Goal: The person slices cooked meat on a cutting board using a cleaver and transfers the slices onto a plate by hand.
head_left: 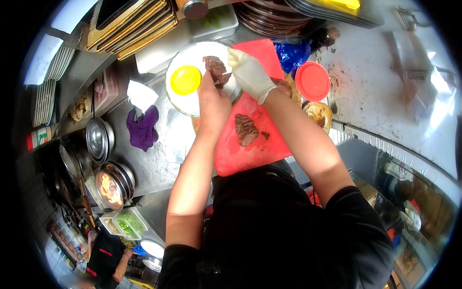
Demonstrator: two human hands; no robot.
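Observation:
My bare left hand (214,102) reaches over a large white plate (182,105) and grips slices of cooked meat (214,65). Beside the meat, a yellow bowl (185,80) sits on the plate. My right hand (250,73), in a pale glove, is close by on the right with its fingers curled closed; what they hold, if anything, is hidden. Below my hands, a sliced piece of grilled meat (246,130) lies on the red cutting board (236,160). More meat (283,86) shows partly behind my right wrist.
A red bowl (313,81) and a blue plastic wrapper (291,56) lie to the right. On the left are a purple cloth (142,127), metal bowls (99,139) and a pan of food (109,189). Stacked brown plates (272,19) stand behind. Another person (107,255) is at lower left.

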